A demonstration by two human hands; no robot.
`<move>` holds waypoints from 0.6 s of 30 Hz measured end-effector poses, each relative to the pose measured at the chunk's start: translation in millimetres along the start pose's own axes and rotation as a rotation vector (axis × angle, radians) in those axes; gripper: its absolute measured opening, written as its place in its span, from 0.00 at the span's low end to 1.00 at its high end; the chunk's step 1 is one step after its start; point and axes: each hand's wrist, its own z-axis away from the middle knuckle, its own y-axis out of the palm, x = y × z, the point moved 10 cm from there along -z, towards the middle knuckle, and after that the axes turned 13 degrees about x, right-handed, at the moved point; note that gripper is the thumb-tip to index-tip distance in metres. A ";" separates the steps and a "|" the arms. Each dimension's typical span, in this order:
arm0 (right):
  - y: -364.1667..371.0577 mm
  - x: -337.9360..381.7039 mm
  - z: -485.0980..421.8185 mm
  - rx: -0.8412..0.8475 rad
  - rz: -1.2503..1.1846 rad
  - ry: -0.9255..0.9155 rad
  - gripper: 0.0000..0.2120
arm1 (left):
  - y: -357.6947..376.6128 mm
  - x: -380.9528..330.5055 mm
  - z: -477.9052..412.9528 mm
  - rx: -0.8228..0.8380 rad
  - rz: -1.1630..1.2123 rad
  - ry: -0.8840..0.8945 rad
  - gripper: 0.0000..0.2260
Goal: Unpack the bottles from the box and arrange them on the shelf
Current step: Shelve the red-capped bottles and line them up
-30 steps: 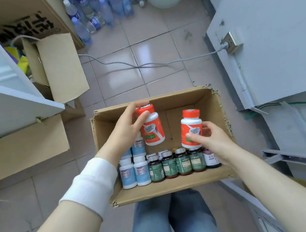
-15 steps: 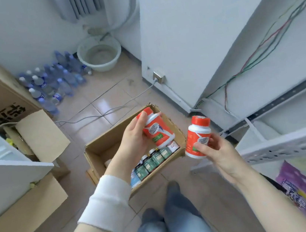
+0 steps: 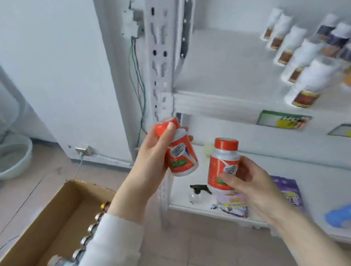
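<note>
Counting 2 held: left hand [image 3: 151, 161] curls round 1st orange btl [image 3: 181, 158], right hand [image 3: 254, 186] round 2nd orange btl [image 3: 220, 169].

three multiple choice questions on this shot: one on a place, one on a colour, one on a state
1. Where is the cardboard box? A) on a chair B) on the floor C) in a sink
2. What colour are the caps of the left bottle and right bottle? A) blue B) green C) orange
3. What is the left hand doing? A) hanging idle B) gripping the left bottle C) pressing a wall
Answers: 1 B, it sits on tiles. 2 C, both caps are orange. 3 B, it wraps round that bottle.
</note>
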 end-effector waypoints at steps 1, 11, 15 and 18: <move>-27.5 10.0 16.8 -0.021 0.000 -0.032 0.23 | 34.4 -0.5 -8.5 0.045 -0.026 0.012 0.14; -295.8 85.4 171.7 -0.275 0.004 -0.226 0.20 | 367.4 23.0 -85.7 0.444 -0.276 0.074 0.15; -375.8 112.5 207.4 -0.363 0.025 -0.293 0.22 | 458.6 30.9 -118.3 0.537 -0.353 0.081 0.11; -433.7 135.8 220.9 -0.449 0.056 -0.342 0.24 | 512.2 31.5 -152.1 0.587 -0.447 0.101 0.15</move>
